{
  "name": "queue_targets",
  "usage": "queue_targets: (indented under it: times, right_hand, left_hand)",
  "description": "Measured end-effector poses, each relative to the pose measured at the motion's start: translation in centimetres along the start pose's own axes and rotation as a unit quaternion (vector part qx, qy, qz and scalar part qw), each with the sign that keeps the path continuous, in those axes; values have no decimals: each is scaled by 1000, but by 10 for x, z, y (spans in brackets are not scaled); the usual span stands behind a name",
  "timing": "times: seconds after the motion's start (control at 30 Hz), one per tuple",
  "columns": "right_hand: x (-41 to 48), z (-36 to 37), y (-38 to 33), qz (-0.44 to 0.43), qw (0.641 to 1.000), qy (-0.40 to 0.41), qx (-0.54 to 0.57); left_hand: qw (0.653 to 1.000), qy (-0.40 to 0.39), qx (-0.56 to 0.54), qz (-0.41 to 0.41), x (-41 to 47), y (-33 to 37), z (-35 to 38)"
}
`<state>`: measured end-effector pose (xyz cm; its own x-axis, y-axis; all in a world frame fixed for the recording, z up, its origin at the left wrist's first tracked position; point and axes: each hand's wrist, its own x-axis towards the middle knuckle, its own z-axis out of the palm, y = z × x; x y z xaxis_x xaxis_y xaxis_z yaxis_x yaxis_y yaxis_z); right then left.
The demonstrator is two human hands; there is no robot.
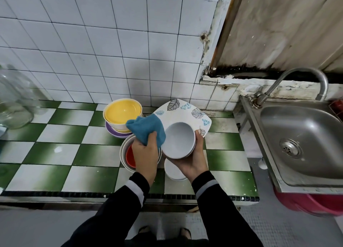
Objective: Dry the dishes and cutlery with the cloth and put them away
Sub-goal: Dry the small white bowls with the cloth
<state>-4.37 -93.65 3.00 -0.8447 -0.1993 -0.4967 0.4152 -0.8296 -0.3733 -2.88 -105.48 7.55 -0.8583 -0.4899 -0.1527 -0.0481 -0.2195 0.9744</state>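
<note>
My right hand (193, 159) cradles a white bowl (179, 139) from below, tilted toward me above the counter. My left hand (146, 154) grips a blue cloth (146, 128), whose edge touches the bowl's left rim. Under my left hand lies a white bowl with a red inside (129, 156). A white dish (173, 170) rests on the counter beneath my right hand. Behind them stand stacked bowls with a yellow inside (122, 111) on a purple plate (116, 132), and a square leaf-patterned plate (185, 111).
The green and white tiled counter (65, 154) ends at a dark front edge. A glass jar (14, 102) stands at far left. A steel sink (300, 141) with a curved tap (306, 76) is on the right, with a red tub (311, 202) below it.
</note>
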Motion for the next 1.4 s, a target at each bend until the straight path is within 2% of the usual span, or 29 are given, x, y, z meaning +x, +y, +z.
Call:
queue_targets:
  times: [0.03, 0.1, 0.13, 0.2, 0.27, 0.33, 0.4, 0.43, 0.5, 0.57, 0.67, 0.73, 0.77, 0.83, 0.87, 0.93, 1.03, 1.1, 1.17, 1.2, 1.23, 1.3, 1.4]
  right_hand:
    - [1, -1, 1, 4, 1000, 0, -1]
    - [0, 1, 5, 10, 1000, 1, -10]
    - [0, 2, 6, 12, 1000, -2, -18]
    - [-1, 2, 9, 16, 999, -15, -35]
    - [-2, 3, 11, 22, 999, -20, -36]
    - [0, 1, 9, 22, 998, -22, -53]
    - [1, 0, 5, 13, 996, -18, -90]
    - [2, 0, 2, 7, 995, -17, -103]
    - [6, -1, -4, -13, 990, -7, -138]
    - [10, -1, -9, -33, 986, 15, -161]
    - [13, -3, -12, -54, 983, 20, -174]
    - [10, -3, -12, -56, 987, -3, -151]
    - [8, -3, -11, -52, 989, -14, -137]
    - [4, 0, -6, -40, 992, -37, -116]
    - [1, 2, -3, -32, 993, -50, -104]
    - [1, 2, 1, -25, 993, -73, -84]
    - [3, 4, 2, -24, 995, -71, -72]
    - [3, 4, 1, -9, 997, -49, -54]
    - [4, 4, 0, -8, 999, -20, -48]
    - [3, 4, 1, -10, 999, -14, -48]
    - [2, 6, 2, -13, 999, -16, -50]
    - [2, 10, 8, -12, 998, -26, -61]
    - [3, 11, 14, -20, 998, -19, -56]
  left_hand:
    - [997, -9, 47, 53, 0, -2, -1]
    - [977, -81, 145, 132, 2, -10, -3]
    - [956, -134, 196, 172, 5, -15, -5]
    - [888, -244, 303, 244, 13, -25, -9]
    - [810, -337, 400, 266, 23, -28, -11]
    - [743, -378, 485, 265, 27, -25, -10]
    - [699, -396, 536, 258, 29, -22, -8]
    - [694, -400, 546, 248, 29, -19, -7]
    - [696, -408, 548, 220, 27, -12, -5]
    - [716, -427, 521, 182, 22, -7, -4]
    - [786, -423, 439, 103, 10, -2, -3]
    - [853, -402, 331, 12, 3, 1, 0]
    - [889, -385, 243, -53, -1, 4, 3]
    - [926, -326, 34, -186, -6, 7, 10]
    - [928, -282, -64, -235, -8, 8, 14]
    - [919, -194, -190, -286, -11, 13, 22]
    - [912, -88, -286, -280, -3, 14, 25]
    - [944, -44, -244, -216, 6, 10, 19]
    - [991, -40, -85, -93, 11, 4, 9]
    - [998, -56, -10, -11, 12, 0, 3]
    - [993, -81, 54, 66, 12, -5, -1]
    - [958, -167, 168, 161, 12, -14, -7]
    - [867, -315, 326, 208, 12, -26, -6]
